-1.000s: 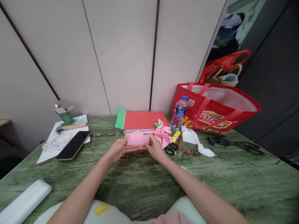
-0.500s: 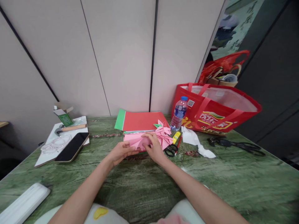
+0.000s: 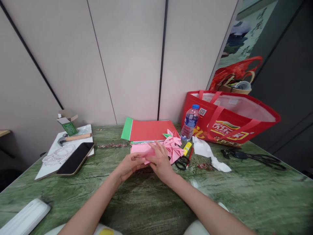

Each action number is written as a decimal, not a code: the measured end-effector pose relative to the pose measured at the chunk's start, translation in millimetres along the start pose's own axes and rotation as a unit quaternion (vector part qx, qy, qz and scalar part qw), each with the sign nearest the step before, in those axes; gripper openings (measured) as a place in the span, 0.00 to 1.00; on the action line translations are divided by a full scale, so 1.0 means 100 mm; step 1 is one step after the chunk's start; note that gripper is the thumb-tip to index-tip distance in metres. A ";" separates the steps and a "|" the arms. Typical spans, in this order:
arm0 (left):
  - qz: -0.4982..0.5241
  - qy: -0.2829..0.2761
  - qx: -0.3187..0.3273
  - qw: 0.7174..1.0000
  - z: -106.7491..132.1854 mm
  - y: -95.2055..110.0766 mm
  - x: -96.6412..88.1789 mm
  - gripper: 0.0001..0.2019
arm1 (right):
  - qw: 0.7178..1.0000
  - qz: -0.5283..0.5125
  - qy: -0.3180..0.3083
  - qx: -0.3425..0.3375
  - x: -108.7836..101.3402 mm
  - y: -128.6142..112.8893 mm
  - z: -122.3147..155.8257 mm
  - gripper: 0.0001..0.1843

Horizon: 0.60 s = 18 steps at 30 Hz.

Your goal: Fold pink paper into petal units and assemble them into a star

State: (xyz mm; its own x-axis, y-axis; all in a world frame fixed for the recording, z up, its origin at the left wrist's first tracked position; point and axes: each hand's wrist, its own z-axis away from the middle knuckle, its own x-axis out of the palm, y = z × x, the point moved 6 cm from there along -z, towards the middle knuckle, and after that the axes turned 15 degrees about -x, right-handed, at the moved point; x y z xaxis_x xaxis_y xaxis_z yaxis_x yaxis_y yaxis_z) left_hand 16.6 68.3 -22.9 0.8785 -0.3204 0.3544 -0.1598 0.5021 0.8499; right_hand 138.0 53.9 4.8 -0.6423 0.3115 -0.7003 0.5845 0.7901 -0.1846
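A piece of pink paper is pinched between my two hands at the front of the paper stack. My left hand grips its left side, fingers closed. From the right, my right hand closes over the sheet with its fingers bent across the top. Much of the paper is covered by my fingers, so its exact folds cannot be made out. Folded pink paper flowers with a green paper tip lie just right of my right hand. Behind the hands are red paper sheets with a green sheet showing at the left.
Black-handled scissors, a red pencil, a yellow glue stick, tissue and a water bottle are at the right, before a red bag. Leftward lie a phone, a hammer and a beaded string.
My right hand has turned further over the pink paper, and the sheet now looks smaller and more closed between my fingers. The whole view has shifted slightly.
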 end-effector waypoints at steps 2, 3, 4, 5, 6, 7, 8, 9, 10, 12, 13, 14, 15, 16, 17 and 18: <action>0.011 0.003 0.004 1.000 -0.01 0.01 -0.01 0.11 | 1.000 -0.008 -0.011 0.006 0.03 0.00 0.01 0.14; 0.015 0.008 0.008 1.000 -0.01 0.01 -0.03 0.11 | 1.000 -0.013 -0.011 0.013 0.04 0.01 0.01 0.12; 0.019 0.015 0.012 1.000 -0.02 0.02 -0.04 0.12 | 1.000 -0.020 -0.007 0.022 0.04 0.01 0.01 0.11; 0.023 0.023 0.018 0.999 -0.02 0.02 -0.05 0.12 | 0.999 -0.028 -0.002 0.031 0.04 0.02 0.01 0.08; 0.025 0.031 0.026 0.999 -0.03 0.03 -0.06 0.12 | 0.999 -0.035 0.005 0.039 0.04 0.02 0.01 0.05; 0.026 0.039 0.034 0.998 -0.02 0.04 -0.06 0.12 | 0.998 -0.041 0.014 0.047 0.03 0.02 0.01 0.03; 0.027 0.046 0.042 0.998 -0.02 0.05 -0.06 0.12 | 0.997 -0.046 0.025 0.054 0.02 0.02 0.01 0.04; 0.027 0.052 0.048 0.997 -0.01 0.06 -0.06 0.12 | 0.996 -0.050 0.039 0.060 0.00 0.03 0.00 0.06; 0.026 0.057 0.053 0.997 -0.01 0.07 -0.05 0.12 | 0.995 -0.052 0.054 0.067 -0.02 0.03 0.00 0.07; 0.022 0.063 0.060 0.996 0.01 0.09 -0.04 0.13 | 0.991 -0.060 0.085 0.085 -0.06 0.05 0.01 0.07; 0.019 0.066 0.061 0.996 0.02 0.10 -0.03 0.13 | 0.988 -0.067 0.097 0.095 -0.07 0.06 0.01 0.06; 0.015 0.068 0.061 0.996 0.02 0.10 -0.02 0.13 | 0.986 -0.077 0.105 0.105 -0.08 0.08 0.01 0.04; 0.011 0.069 0.061 0.996 0.03 0.11 -0.02 0.13 | 0.983 -0.090 0.108 0.115 -0.08 0.09 0.02 0.03; 0.007 0.071 0.061 0.996 0.03 0.11 -0.01 0.13 | 0.981 -0.104 0.109 0.124 -0.08 0.10 0.02 0.03; 0.004 0.071 0.061 0.996 0.03 0.11 -0.01 0.13 | 0.978 -0.118 0.109 0.133 -0.07 0.10 0.03 0.02; 0.001 0.071 0.061 0.996 0.04 0.12 0.00 0.13 | 0.975 -0.131 0.109 0.141 -0.07 0.11 0.03 0.02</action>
State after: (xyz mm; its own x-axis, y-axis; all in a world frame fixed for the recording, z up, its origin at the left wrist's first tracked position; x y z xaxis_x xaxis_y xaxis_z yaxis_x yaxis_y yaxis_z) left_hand 13.0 71.4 -11.8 0.9316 -0.1986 0.3044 -0.2072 0.3980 0.8937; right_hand 150.3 59.3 5.4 -0.8597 0.2482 -0.4465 0.4804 0.6899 -0.5415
